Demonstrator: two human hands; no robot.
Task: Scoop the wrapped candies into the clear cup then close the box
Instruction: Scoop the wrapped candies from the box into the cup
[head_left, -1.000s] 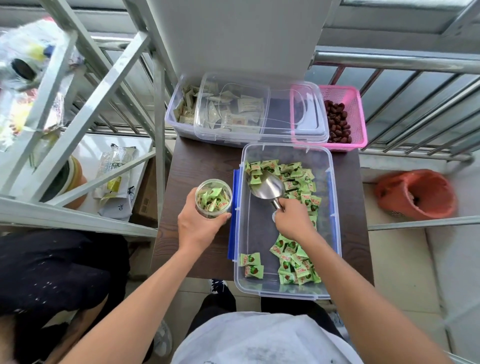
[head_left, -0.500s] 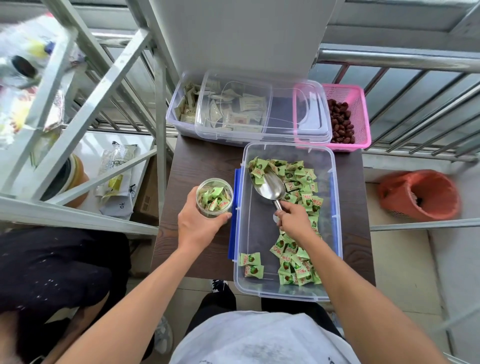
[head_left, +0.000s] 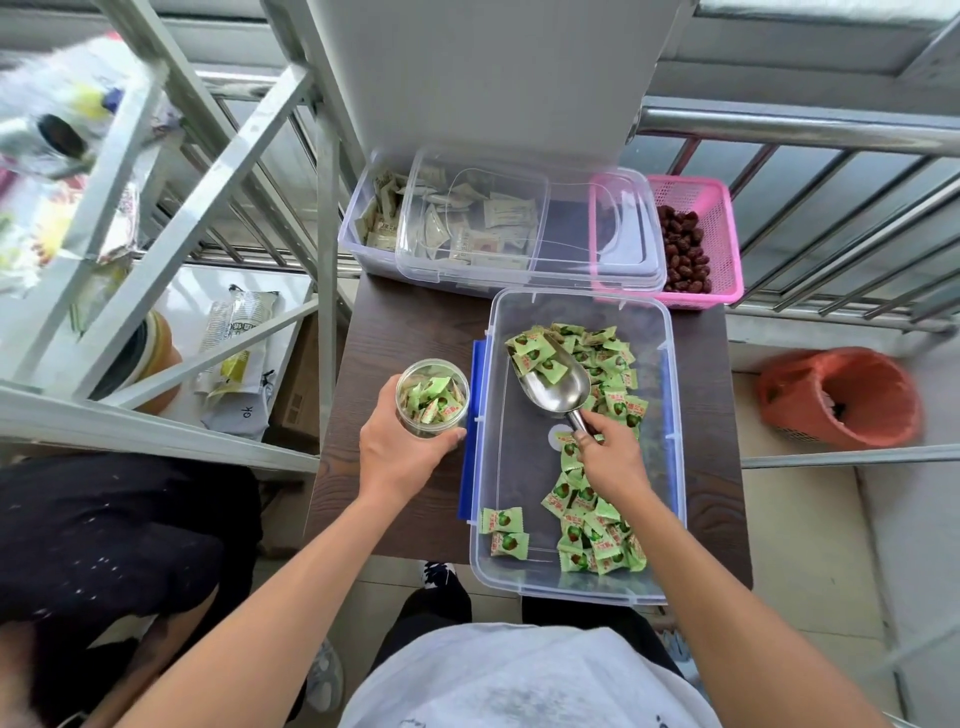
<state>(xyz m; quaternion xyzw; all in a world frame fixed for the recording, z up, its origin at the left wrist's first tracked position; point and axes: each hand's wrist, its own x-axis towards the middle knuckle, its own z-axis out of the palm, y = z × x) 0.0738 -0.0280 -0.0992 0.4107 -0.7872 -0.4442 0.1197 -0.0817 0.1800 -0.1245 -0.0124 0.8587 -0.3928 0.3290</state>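
Scoop (head_left: 555, 388) now forward; candies (head_left: 535, 356) aboard

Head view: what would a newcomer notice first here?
The bright green wrapped candies scattered in the clear plastic box at centre, where the right hand holds a shiny metal scoop carrying a few. Just left of the box, the left hand grips a round clear cup partly filled with the same candies. Beyond the box, to the right, sits a pink mesh basket of dark red fruits.

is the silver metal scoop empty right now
No, several green wrapped candies lie at the front of the silver metal scoop that the right hand holds.
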